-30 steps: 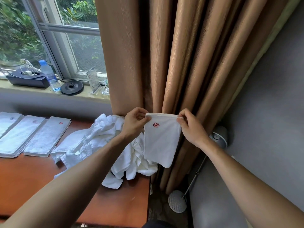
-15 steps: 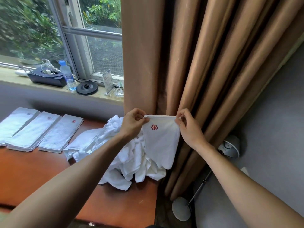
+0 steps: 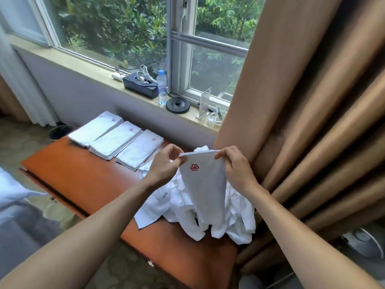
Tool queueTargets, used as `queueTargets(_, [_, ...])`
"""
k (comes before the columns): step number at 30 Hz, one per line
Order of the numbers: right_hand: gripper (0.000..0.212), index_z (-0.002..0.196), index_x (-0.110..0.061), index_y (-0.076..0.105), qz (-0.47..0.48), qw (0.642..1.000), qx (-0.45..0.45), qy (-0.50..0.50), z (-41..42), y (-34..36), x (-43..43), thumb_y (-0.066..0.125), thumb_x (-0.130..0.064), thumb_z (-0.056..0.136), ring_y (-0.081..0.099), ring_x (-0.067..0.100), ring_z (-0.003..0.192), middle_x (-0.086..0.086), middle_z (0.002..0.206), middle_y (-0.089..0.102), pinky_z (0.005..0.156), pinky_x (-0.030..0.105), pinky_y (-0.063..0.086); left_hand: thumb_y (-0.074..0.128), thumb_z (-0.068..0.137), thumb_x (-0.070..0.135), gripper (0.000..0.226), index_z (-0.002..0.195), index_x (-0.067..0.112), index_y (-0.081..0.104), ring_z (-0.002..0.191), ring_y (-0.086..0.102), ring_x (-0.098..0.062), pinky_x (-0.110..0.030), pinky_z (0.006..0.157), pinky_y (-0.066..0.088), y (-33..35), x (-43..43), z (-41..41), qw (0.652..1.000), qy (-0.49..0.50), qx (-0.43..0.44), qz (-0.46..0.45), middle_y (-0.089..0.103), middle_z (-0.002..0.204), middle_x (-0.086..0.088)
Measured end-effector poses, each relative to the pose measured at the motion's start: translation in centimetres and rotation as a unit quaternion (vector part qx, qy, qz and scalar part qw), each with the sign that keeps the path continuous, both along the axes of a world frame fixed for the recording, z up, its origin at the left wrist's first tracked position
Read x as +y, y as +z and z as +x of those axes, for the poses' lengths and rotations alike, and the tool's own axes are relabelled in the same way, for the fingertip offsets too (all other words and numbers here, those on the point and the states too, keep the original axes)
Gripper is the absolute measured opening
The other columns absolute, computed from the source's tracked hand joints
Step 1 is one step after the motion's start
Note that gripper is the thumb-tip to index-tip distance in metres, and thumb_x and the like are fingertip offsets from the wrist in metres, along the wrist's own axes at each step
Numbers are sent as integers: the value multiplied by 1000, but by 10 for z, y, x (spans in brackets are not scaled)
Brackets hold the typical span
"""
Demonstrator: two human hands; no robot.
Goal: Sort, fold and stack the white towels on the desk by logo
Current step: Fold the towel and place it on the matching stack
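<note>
I hold a folded white towel (image 3: 205, 184) with a red flower logo upright above the desk. My left hand (image 3: 164, 163) pinches its top left corner and my right hand (image 3: 235, 165) pinches its top right corner. It hangs over a loose pile of unfolded white towels (image 3: 185, 209) at the desk's right end. Three folded stacks lie in a row on the orange-brown desk (image 3: 87, 182): a far left stack (image 3: 93, 128), a middle stack (image 3: 116, 140), and a right stack (image 3: 139, 151) with a red logo showing.
Tan curtains (image 3: 302, 122) hang close on the right, touching the desk's end. The windowsill behind holds a black box (image 3: 139, 85), a water bottle (image 3: 161, 86), a black round base (image 3: 178, 105) and a clear sign holder (image 3: 205, 103). A lamp (image 3: 362, 240) lies on the floor at right.
The view has swung left and down, so the desk and stacks show more fully. Both hands still hold the logo towel by its top corners, shifted slightly left over the pile.
</note>
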State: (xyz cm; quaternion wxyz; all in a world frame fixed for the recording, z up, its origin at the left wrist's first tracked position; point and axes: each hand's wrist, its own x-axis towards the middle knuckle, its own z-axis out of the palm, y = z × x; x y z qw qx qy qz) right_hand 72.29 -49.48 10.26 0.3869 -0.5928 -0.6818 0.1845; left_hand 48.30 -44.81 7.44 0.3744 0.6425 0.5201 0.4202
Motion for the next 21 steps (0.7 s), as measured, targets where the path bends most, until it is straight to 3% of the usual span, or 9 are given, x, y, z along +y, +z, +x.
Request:
queueTargets(2, [32, 95, -14, 70, 5, 999, 1, 36, -19, 0, 11, 47, 8, 97, 57, 8, 98, -1, 106, 61, 91, 19, 44, 73, 93, 17, 18, 84, 28, 62, 76, 62, -7, -30, 73, 53, 3, -12, -20, 999, 39, -6, -15, 69, 84, 8])
queueTargets(6, [28, 94, -16, 69, 24, 992, 14, 120, -60, -7, 29, 51, 5, 97, 56, -6, 92, -8, 100, 58, 86, 8, 39, 67, 99, 16, 12, 94, 21, 57, 76, 65, -21, -41, 63, 63, 9, -47, -56, 990, 119, -54, -55, 64, 89, 0])
queueTargets(8, [26, 94, -15, 68, 13, 985, 37, 166, -84, -16, 36, 51, 4, 98, 57, 1, 89, -17, 98, 53, 80, 24, 53, 65, 100, 17, 9, 96, 19, 58, 76, 66, -19, -30, 55, 60, 10, -65, -76, 985, 158, -45, -59, 64, 97, -5])
queueTargets(9, [26, 94, -15, 68, 0, 981, 52, 188, -96, -21, 36, 51, 3, 98, 57, 6, 88, -19, 98, 52, 69, 33, 59, 64, 101, 16, 10, 95, 20, 58, 71, 67, -18, -26, 54, 57, 9, -73, -86, 981, 181, -31, -56, 65, 99, -6])
queueTargets(11, [29, 93, -17, 68, -13, 970, 78, 230, -122, -33, 35, 49, 5, 98, 58, 13, 86, -20, 98, 51, 54, 39, 61, 63, 101, 12, 12, 93, 20, 58, 63, 66, -18, -31, 55, 58, 5, -89, -106, 973, 227, -6, -48, 67, 97, -7])
queueTargets(13, [33, 92, -16, 68, -24, 961, 87, 262, -148, -43, 31, 47, 9, 98, 59, 15, 84, -17, 99, 51, 61, 41, 61, 62, 100, 7, 14, 92, 18, 58, 68, 65, -24, -39, 59, 60, 0, -103, -125, 962, 268, -6, -56, 66, 96, -8])
queueTargets(18, [44, 85, -29, 66, -73, 947, 91, 300, -212, -51, 22, 45, 8, 96, 65, 19, 88, -8, 102, 55, 76, 31, 60, 63, 100, 5, 16, 91, 17, 59, 76, 64, -17, -27, 62, 60, -17, -122, -178, 940, 336, -23, -59, 64, 90, -3])
queueTargets(21, [35, 92, -21, 72, -97, 939, 69, 323, -258, -56, 29, 49, 6, 94, 66, 19, 94, -4, 105, 57, 83, 27, 57, 63, 100, 9, 9, 94, 14, 59, 70, 65, -10, -32, 68, 62, -34, -124, -223, 924, 375, -42, -56, 64, 87, 1])
